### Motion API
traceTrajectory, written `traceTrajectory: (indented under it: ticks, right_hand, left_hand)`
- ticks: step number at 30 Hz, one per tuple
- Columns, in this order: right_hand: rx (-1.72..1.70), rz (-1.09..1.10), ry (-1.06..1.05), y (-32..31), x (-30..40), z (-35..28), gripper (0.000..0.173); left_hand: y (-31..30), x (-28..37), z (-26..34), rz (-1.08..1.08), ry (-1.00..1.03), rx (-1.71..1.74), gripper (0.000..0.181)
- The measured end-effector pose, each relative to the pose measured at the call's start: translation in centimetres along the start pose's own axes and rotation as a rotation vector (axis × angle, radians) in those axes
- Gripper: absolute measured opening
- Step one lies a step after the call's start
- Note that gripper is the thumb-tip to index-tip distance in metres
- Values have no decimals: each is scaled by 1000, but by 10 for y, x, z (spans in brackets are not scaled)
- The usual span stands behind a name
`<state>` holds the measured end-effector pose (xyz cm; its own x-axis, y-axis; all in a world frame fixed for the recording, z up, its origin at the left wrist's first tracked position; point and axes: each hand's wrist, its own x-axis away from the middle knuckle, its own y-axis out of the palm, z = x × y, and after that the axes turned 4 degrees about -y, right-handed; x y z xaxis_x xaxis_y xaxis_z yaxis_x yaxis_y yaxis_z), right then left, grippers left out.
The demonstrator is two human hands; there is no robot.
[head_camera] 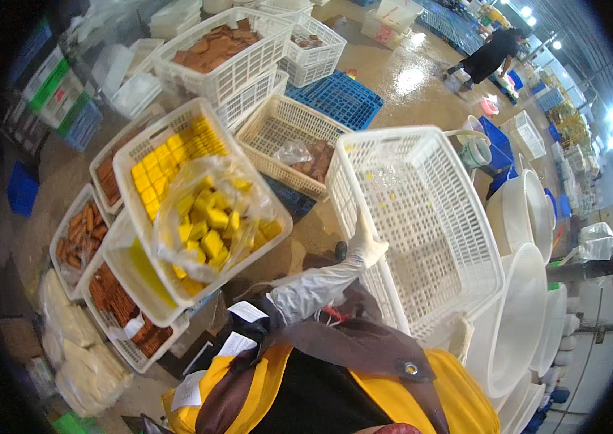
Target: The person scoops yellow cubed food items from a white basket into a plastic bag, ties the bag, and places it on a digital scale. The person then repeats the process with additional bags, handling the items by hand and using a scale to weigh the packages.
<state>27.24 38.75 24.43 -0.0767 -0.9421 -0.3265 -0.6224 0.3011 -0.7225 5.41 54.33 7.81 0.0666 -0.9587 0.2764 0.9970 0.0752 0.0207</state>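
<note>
A large white plastic basket crate (426, 222) with slatted walls and a perforated floor stands tilted before me. A few small yellow bits lie on its floor. My left hand (367, 247), in a pale glove with a grey sleeve cover, is closed over the rim of its left long side. At the crate's near end, a cream glove-like shape (461, 339) looks like my right hand, mostly hidden, so its grip is unclear. Left of the crate, a white plastic tub (279, 228) holds yellow blocks (157, 168) in rows and a clear plastic bag (214, 217) of yellow chunks.
A beige basket (268, 130) with brown pieces and blue plastic pallets (336, 100) lie beyond. Stacked white crates (285, 40) hold brown slabs. Big white round tubs (518, 320) crowd the right. More crates of brown food (81, 233) stand left. A person (488, 57) bends over farther off.
</note>
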Motion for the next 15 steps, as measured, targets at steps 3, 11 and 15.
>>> traceTrajectory:
  ticks: [3,11,15]
  right_hand:
    - [-434,235,576,42,24,114,19]
    - [-648,332,856,123,-125,332,19]
    - [-820,184,857,236,-285,356,18]
  left_hand:
    - [15,-50,-63,65,50,-109,107]
    - [100,-259,-63,-45,134,-62,105]
    - [55,-334,17,-130,136,222,87]
